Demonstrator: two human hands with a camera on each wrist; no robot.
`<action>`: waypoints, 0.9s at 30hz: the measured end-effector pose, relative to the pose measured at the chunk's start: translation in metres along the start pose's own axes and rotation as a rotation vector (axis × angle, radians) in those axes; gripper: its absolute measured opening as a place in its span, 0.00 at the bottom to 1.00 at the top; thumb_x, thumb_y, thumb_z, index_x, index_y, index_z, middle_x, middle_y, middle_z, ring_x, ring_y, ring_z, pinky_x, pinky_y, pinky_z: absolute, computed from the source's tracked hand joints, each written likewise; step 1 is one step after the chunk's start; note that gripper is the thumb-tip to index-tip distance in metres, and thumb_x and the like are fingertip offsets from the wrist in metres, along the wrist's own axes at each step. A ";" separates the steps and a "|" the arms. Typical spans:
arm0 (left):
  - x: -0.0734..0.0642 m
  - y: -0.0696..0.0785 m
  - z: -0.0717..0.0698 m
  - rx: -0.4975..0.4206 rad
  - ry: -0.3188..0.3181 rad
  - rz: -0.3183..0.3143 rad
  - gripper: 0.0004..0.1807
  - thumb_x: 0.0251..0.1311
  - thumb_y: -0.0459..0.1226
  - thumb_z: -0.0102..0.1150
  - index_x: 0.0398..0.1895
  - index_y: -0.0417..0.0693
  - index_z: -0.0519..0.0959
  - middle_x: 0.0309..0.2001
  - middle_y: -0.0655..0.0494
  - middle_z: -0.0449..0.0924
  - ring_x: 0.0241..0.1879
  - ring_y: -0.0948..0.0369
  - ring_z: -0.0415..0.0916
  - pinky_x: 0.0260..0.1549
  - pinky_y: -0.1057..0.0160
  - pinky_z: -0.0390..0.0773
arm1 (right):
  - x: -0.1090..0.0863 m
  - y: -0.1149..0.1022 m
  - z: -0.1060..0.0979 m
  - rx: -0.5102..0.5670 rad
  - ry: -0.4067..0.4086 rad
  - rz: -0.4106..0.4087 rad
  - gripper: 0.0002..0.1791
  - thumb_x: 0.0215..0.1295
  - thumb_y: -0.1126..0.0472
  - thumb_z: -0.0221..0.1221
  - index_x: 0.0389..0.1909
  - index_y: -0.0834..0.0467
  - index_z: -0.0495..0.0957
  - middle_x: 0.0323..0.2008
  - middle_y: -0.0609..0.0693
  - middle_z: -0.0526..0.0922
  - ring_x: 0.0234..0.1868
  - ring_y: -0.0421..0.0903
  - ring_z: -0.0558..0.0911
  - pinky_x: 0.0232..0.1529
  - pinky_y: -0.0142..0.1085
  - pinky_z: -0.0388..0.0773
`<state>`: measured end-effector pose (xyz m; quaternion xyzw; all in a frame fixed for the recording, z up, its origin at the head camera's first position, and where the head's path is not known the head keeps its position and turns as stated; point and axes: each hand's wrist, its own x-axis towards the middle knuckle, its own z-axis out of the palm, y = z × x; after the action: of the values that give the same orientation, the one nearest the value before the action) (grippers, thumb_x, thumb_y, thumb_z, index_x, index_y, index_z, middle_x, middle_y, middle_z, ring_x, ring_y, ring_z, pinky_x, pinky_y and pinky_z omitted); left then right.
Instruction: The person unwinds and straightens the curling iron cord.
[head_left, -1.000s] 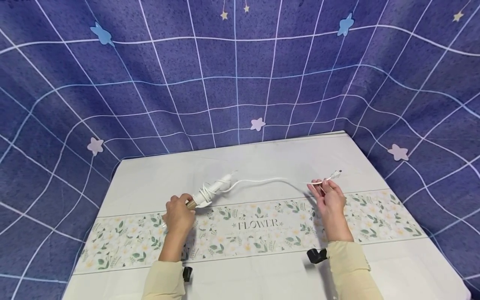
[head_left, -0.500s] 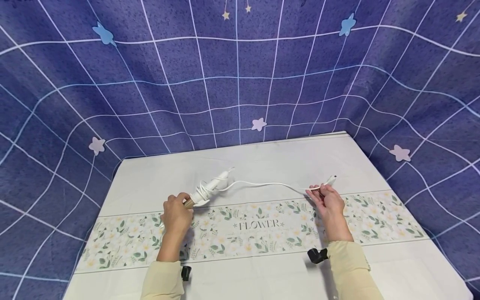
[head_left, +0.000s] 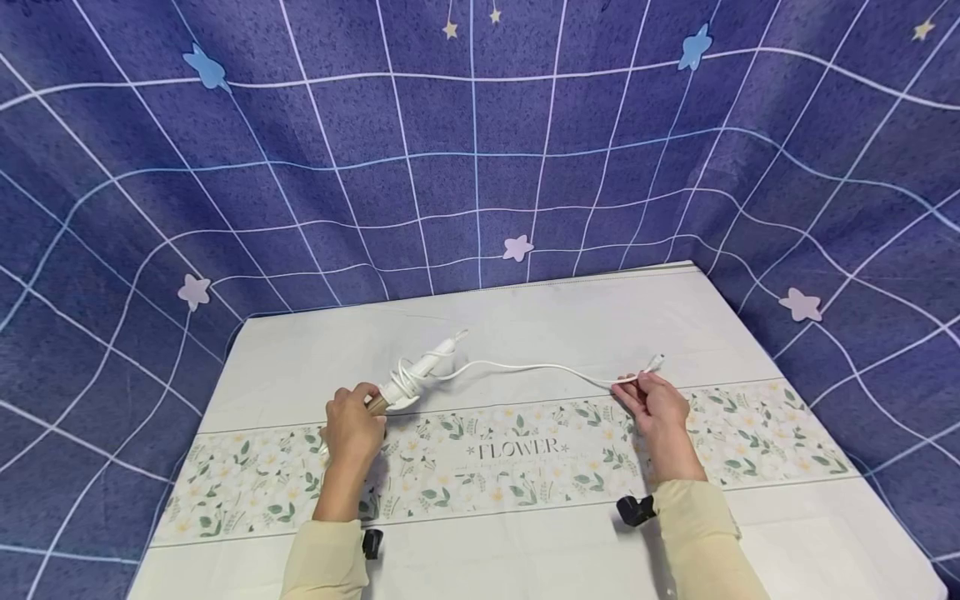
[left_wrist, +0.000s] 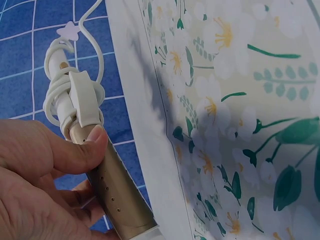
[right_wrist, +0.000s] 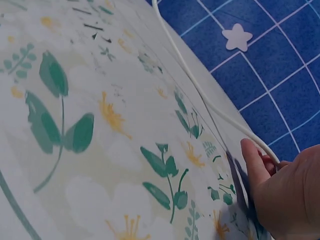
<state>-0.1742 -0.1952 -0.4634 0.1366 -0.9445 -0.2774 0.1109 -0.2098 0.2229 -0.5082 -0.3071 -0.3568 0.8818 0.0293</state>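
My left hand (head_left: 354, 427) grips a white-and-gold curling iron (head_left: 431, 360) by its gold barrel (left_wrist: 116, 182), thumb laid along the metal in the left wrist view. Loops of white cord (left_wrist: 55, 95) wind round its white handle, which points up and away to the right. From there a free stretch of cord (head_left: 525, 367) runs across to my right hand (head_left: 663, 408). Thumb and fingers there pinch the cord just behind the white plug (head_left: 656, 362), which sticks out past the fingertips. In the right wrist view the cord (right_wrist: 220, 111) leads into the fingers.
A white table (head_left: 525, 542) carries a printed band of flowers (head_left: 247, 483) with the word FLOWER. Behind and at both sides hangs a blue curtain (head_left: 442, 192) with grid lines and stars. Black wrist cameras (head_left: 636, 510) sit by the sleeves.
My right hand has drawn slightly toward me, and the plug has come down and to the left. The free cord sags a little more. The left hand has hardly moved.
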 end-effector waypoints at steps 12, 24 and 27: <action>0.001 0.001 -0.002 0.000 -0.017 -0.003 0.21 0.48 0.26 0.67 0.49 0.43 0.79 0.40 0.40 0.72 0.44 0.43 0.68 0.42 0.33 0.66 | -0.007 0.001 0.010 -0.476 0.104 -0.167 0.31 0.71 0.62 0.52 0.71 0.65 0.56 0.49 0.61 0.75 0.43 0.47 0.82 0.47 0.38 0.80; 0.002 0.003 -0.003 0.001 -0.020 -0.022 0.21 0.49 0.27 0.67 0.50 0.44 0.79 0.41 0.41 0.72 0.44 0.43 0.68 0.43 0.34 0.67 | -0.007 0.000 0.020 -0.509 0.088 -0.346 0.30 0.69 0.57 0.57 0.66 0.67 0.63 0.53 0.54 0.71 0.50 0.49 0.77 0.45 0.32 0.79; 0.002 0.005 -0.004 0.000 -0.021 -0.024 0.22 0.49 0.27 0.67 0.50 0.44 0.79 0.41 0.41 0.72 0.44 0.44 0.68 0.42 0.35 0.67 | -0.015 -0.003 0.027 -0.498 0.051 -0.315 0.28 0.71 0.58 0.54 0.66 0.67 0.63 0.50 0.52 0.71 0.51 0.51 0.76 0.49 0.35 0.78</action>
<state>-0.1757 -0.1938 -0.4576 0.1450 -0.9439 -0.2801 0.0978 -0.2130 0.2044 -0.4832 -0.2677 -0.6046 0.7437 0.0984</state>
